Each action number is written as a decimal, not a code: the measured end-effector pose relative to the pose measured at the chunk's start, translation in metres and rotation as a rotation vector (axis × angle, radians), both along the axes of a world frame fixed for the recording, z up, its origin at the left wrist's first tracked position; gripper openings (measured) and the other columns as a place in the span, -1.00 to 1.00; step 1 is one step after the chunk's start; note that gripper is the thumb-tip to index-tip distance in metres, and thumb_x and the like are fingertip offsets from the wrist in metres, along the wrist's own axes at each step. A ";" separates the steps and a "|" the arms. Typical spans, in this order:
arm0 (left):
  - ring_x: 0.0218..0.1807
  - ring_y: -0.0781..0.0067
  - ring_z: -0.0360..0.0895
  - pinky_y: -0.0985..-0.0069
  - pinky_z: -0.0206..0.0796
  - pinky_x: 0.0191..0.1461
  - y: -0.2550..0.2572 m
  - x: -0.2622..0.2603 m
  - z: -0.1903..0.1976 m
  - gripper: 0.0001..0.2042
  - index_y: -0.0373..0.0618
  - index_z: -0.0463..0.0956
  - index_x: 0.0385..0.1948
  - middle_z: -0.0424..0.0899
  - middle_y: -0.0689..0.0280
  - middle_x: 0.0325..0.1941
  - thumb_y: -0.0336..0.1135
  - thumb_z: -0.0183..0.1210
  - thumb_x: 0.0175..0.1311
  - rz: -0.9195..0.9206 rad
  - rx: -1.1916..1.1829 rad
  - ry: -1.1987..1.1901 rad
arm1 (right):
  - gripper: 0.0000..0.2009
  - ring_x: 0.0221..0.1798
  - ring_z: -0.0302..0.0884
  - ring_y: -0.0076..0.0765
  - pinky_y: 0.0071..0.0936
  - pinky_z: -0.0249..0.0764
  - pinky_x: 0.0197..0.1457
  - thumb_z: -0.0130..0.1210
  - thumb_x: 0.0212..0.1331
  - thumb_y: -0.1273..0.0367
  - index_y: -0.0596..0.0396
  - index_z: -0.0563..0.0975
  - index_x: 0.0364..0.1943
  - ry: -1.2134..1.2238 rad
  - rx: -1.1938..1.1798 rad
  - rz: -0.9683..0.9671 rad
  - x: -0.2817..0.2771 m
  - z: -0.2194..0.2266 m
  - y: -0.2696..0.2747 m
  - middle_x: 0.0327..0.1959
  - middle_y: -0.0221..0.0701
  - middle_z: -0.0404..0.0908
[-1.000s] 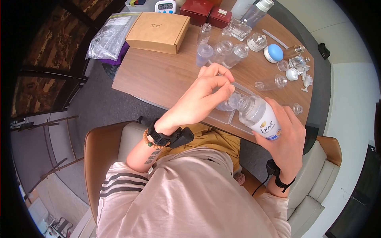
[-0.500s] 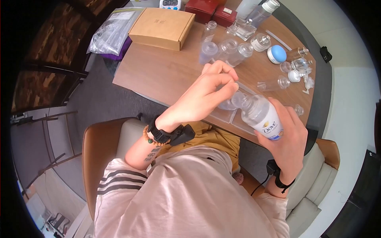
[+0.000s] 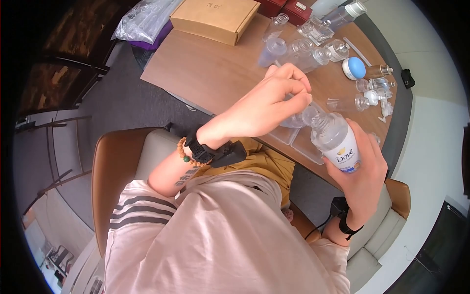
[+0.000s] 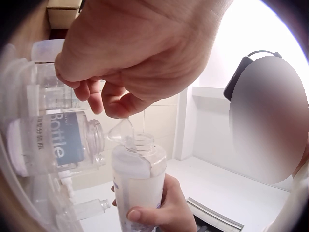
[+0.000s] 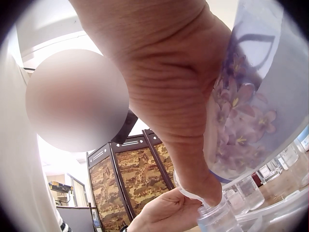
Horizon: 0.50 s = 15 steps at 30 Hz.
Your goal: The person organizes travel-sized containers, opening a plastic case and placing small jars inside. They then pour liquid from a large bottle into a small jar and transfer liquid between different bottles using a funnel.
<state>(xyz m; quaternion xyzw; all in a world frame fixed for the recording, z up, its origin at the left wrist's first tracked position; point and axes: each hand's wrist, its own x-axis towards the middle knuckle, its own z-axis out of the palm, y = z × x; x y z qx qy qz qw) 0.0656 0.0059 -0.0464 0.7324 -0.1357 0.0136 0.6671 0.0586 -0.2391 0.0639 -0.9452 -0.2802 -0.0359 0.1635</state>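
The head view shows a wooden table (image 3: 205,73) filling the upper middle, with a cardboard box (image 3: 213,19) on its far side and a crinkled clear plastic bag (image 3: 147,19) just beside the box, over something purple. A clear tray (image 3: 307,151) lies at the near edge, partly hidden by the hands. The right hand (image 3: 362,164) grips the Dove bottle (image 3: 340,144) round its body, thumb on one side and fingers on the other; the bottle is tilted, its open mouth towards the left hand (image 3: 269,103). A group of clear bottles (image 3: 301,51) stands beyond the left hand, and a clear pump bottle (image 3: 338,50) stands near a jar with a blue lid (image 3: 353,68). In the left wrist view, a clear bottle with a "Bottle" label (image 4: 58,145) has its open neck facing the Dove bottle. Smallest of these is a clear funnel (image 4: 121,131), pinched at its rim by the fingertips of the left hand; it sits between the two bottles, its narrow end at the labelled bottle's neck and its wide end at the Dove bottle's mouth.
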 end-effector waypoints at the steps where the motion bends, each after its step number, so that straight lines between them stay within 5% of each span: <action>1: 0.30 0.31 0.32 0.38 0.16 0.42 0.000 0.000 0.000 -0.76 -0.22 0.63 -0.26 0.50 0.31 0.18 -0.23 0.17 0.55 0.001 -0.001 0.000 | -0.26 -0.21 0.69 -0.02 -0.23 0.60 -0.16 0.57 -0.30 0.50 -0.01 0.66 0.20 0.001 0.002 0.000 0.000 0.000 0.000 -0.18 -0.27 0.67; 15: 0.31 0.31 0.32 0.38 0.15 0.44 -0.002 0.001 0.003 -0.76 -0.23 0.64 -0.25 0.49 0.31 0.19 -0.23 0.16 0.55 0.000 -0.020 0.006 | -0.28 -0.24 0.68 -0.03 -0.24 0.59 -0.17 0.58 -0.29 0.48 0.00 0.67 0.19 -0.019 -0.010 -0.006 0.000 0.002 0.000 -0.20 -0.27 0.66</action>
